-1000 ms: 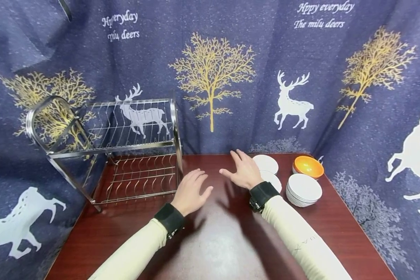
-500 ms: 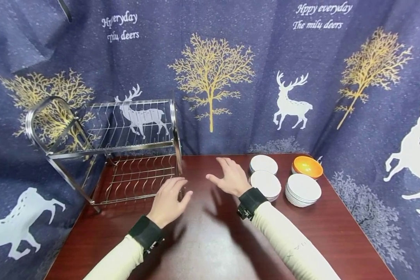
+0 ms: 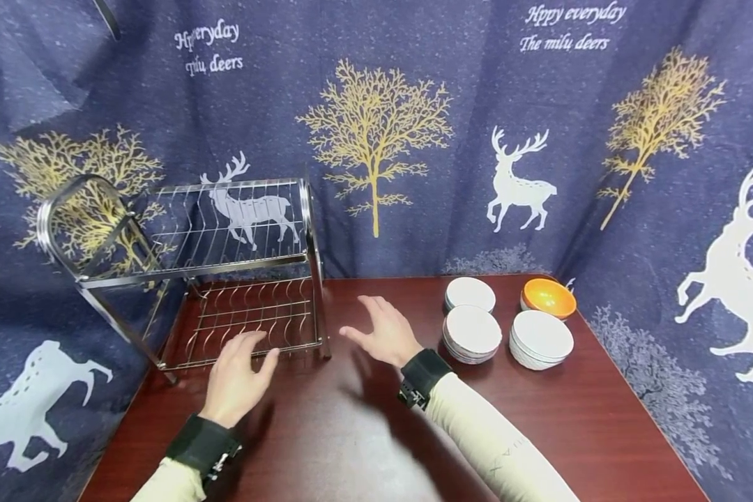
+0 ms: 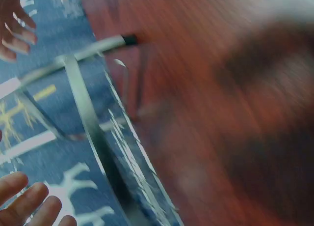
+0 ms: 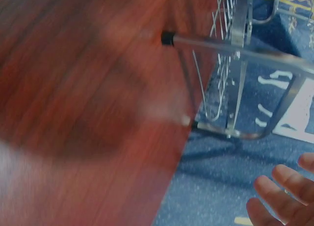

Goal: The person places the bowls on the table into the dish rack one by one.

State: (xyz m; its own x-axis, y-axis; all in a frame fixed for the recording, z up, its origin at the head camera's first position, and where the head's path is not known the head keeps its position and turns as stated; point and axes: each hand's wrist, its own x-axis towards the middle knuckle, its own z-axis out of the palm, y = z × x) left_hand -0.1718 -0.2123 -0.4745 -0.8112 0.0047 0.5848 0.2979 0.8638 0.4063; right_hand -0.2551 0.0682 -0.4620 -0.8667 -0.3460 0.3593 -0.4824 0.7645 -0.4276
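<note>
- The metal rack (image 3: 194, 270), two-tiered, stands upright at the left rear of the wooden table (image 3: 602, 432), its near right leg (image 3: 316, 286) facing the middle.
- A left hand (image 3: 235, 380) hovers before the rack's lower front, fingers loosely extended, thumb apart, gripping nothing; no contact shows.
- A right hand (image 3: 385, 335), likewise relaxed and holding nothing, hangs to the right of that leg, with a gap between.
- Within the past second both hands have swept leftward, the left passing from beside the rack to its front, the right uncovering the near left white bowls (image 3: 473, 333). The rack and bowls sit where they did; the shift appears to make the rack, not the bowls, the focus of the work.
- Right of the hands sit white bowls at the rear (image 3: 470, 293), more white bowls (image 3: 542, 336) beside the near left ones, and an orange bowl (image 3: 549, 298) close to the table's right edge.
- A stretch of wood runs between rack and bowls, crossed by arm shadows, and reaches toward the camera.
- Room tightens at the left, where the rack's near left leg (image 3: 171, 377) stands just inside the table edge, and behind, where a printed curtain (image 3: 276, 70) hangs.
</note>
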